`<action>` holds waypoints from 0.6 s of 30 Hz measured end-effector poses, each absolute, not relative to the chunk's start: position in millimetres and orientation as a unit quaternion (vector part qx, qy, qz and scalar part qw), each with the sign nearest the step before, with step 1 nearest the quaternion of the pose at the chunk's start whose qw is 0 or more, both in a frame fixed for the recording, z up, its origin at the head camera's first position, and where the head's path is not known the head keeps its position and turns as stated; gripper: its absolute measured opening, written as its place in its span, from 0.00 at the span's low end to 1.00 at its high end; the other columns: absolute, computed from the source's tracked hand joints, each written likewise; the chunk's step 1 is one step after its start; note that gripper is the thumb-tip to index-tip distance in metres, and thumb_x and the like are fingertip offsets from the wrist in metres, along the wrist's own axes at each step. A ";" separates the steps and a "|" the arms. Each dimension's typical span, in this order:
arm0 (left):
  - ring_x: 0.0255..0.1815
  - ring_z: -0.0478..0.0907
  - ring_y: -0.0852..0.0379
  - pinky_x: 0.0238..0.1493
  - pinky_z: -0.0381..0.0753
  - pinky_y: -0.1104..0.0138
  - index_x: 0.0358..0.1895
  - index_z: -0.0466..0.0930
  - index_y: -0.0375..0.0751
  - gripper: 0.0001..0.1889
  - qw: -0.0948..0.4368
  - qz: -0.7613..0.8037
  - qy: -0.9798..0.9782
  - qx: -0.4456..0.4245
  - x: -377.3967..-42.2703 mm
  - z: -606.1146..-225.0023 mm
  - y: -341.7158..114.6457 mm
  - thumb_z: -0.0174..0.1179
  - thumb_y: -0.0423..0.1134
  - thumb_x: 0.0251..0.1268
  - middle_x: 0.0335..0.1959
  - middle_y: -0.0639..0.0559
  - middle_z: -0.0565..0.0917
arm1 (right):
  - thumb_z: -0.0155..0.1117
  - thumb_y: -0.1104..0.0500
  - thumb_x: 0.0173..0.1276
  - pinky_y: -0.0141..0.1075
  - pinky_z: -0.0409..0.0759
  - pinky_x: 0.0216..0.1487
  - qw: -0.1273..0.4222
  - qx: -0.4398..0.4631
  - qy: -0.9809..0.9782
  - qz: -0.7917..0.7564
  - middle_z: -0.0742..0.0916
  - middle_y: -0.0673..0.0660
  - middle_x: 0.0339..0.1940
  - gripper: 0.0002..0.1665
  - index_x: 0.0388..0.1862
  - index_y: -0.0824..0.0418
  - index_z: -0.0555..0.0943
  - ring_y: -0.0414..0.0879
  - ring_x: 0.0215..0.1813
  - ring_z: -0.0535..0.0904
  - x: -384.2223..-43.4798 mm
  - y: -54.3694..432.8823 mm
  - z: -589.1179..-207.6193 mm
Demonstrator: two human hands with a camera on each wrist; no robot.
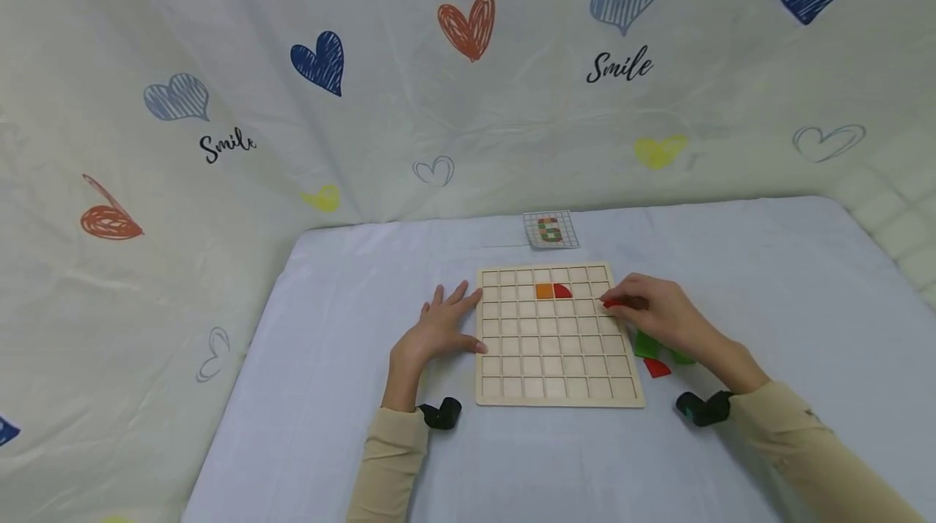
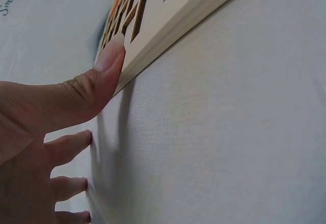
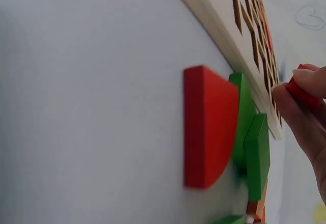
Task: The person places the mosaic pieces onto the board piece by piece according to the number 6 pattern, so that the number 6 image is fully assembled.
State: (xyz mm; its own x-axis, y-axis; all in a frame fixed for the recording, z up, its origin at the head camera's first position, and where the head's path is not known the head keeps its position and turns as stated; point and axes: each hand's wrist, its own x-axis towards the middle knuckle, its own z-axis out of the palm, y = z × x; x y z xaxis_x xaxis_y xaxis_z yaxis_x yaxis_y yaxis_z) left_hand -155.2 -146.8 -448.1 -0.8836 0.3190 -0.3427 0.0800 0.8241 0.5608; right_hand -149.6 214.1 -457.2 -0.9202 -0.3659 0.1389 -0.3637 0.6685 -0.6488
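Note:
A wooden grid board (image 1: pixel 548 344) lies flat on the white cloth. Two pieces sit side by side in its upper rows: an orange square (image 1: pixel 544 291) and a red quarter-circle (image 1: pixel 561 291). My left hand (image 1: pixel 439 326) is spread at the board's left edge, its thumb (image 2: pixel 109 56) touching the rim. Over the board's right edge, my right hand (image 1: pixel 661 308) pinches a small red piece (image 3: pixel 304 94) between thumb and fingers; its full shape is hidden. Below that hand, another red quarter-circle (image 3: pixel 211 127) and several green pieces (image 3: pixel 257 155) lie beside the board.
Behind the board lies a pattern card (image 1: pixel 551 230) with a coloured grid design. Orange pieces (image 3: pixel 259 203) show past the green ones in the right wrist view. A black wrist camera (image 1: pixel 442 413) is on the left wrist, another (image 1: pixel 704 408) on the right. A printed curtain (image 1: pixel 512 117) hangs behind.

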 end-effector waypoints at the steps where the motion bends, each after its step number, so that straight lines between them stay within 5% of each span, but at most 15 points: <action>1: 0.86 0.31 0.35 0.81 0.37 0.37 0.82 0.59 0.53 0.51 0.216 0.277 0.930 0.107 -155.2 -447.9 -146.9 0.77 0.46 0.55 0.86 0.50 0.48 | 0.76 0.67 0.62 0.39 0.88 0.49 0.004 -0.200 0.912 -0.358 0.88 0.54 0.42 0.13 0.47 0.63 0.89 0.49 0.44 0.85 -150.8 212.3 -456.7; 7: 0.86 0.31 0.35 0.82 0.37 0.37 0.82 0.59 0.53 0.51 0.216 0.278 0.930 0.105 -155.6 -448.0 -147.1 0.77 0.47 0.55 0.86 0.50 0.48 | 0.74 0.67 0.65 0.49 0.87 0.52 0.033 -0.196 0.903 -0.380 0.90 0.57 0.44 0.12 0.47 0.64 0.88 0.52 0.47 0.86 -159.1 201.0 -454.4; 18: 0.86 0.31 0.36 0.82 0.37 0.38 0.82 0.59 0.54 0.51 0.218 0.274 0.931 0.103 -156.0 -448.5 -147.3 0.78 0.47 0.55 0.86 0.51 0.49 | 0.72 0.68 0.66 0.39 0.86 0.48 0.005 -0.260 0.896 -0.359 0.91 0.57 0.44 0.10 0.46 0.64 0.91 0.51 0.45 0.85 -174.4 183.6 -452.1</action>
State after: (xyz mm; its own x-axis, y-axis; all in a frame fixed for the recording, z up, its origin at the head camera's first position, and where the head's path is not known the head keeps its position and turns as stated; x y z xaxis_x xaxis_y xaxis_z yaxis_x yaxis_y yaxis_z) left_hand -156.0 -147.3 -448.5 -0.8840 0.3109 -0.3491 0.0721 0.8285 0.5553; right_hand -174.4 183.6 -452.1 -0.8646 -0.4696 0.1787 -0.4631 0.6067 -0.6461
